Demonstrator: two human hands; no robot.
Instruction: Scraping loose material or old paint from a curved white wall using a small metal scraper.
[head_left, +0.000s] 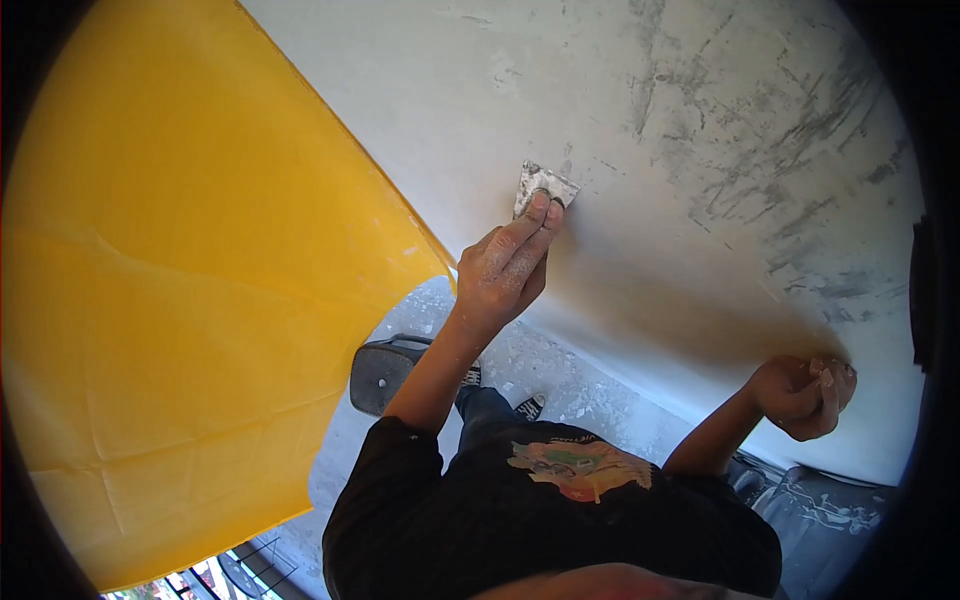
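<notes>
My left hand grips a small, putty-smeared metal scraper, two fingertips pressing on its blade; the handle is hidden. The blade lies at the surface of a pale wall, just below a few grey marks. At the lower right, my right hand is curled with its fingers together beside the same wall. Whitish residue shows on its fingertips, and nothing held can be made out in it. Dark grey scuffs and streaks cover the upper right of the wall.
A large creased yellow sheet spans the left side. Near my feet stands a dark object with a rounded top on the pale, spattered floor. Dark, white-streaked material lies at the lower right. Wire-like bars show at the lower left.
</notes>
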